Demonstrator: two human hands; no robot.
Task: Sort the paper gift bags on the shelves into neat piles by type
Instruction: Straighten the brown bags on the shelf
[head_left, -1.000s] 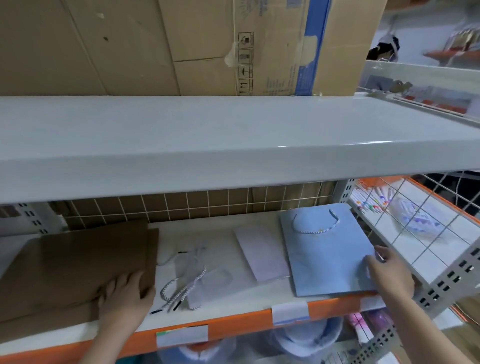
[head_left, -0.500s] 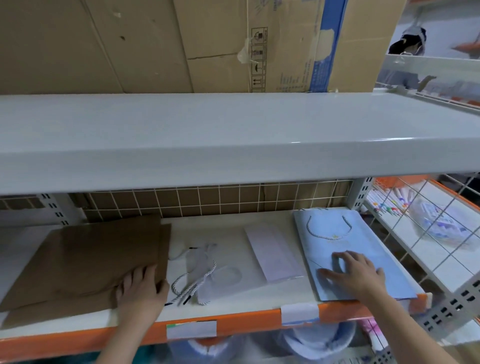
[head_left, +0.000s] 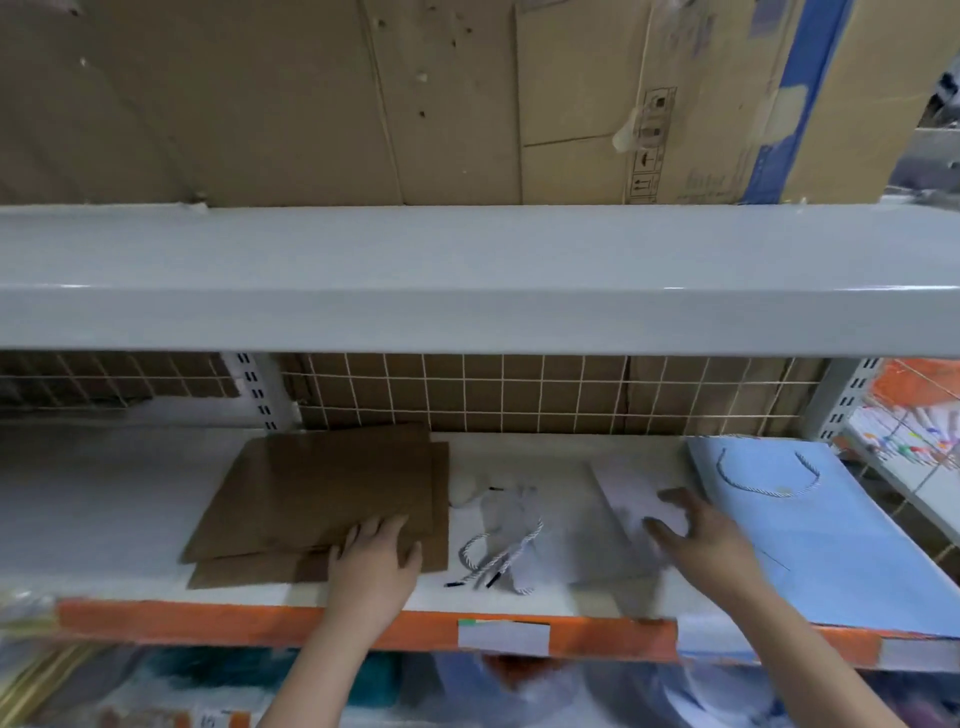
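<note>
Flat brown paper bags lie stacked on the left of the white shelf. My left hand rests flat on their near right corner, fingers spread. A white bag with striped cord handles lies in the middle. Beside it is a pale lilac bag; my right hand hovers over its near end, fingers apart, blurred, and whether it touches the bag is unclear. A light blue bag with a cord handle lies flat at the right.
An upper grey shelf overhangs the work shelf, with cardboard boxes on top. A wire grid backs the shelf. An orange front rail carries labels. More goods show below and on the right-hand rack.
My right hand left the blue bag and moved left over the lilac bag. My left hand stayed on the brown bags. The view shifted left.
</note>
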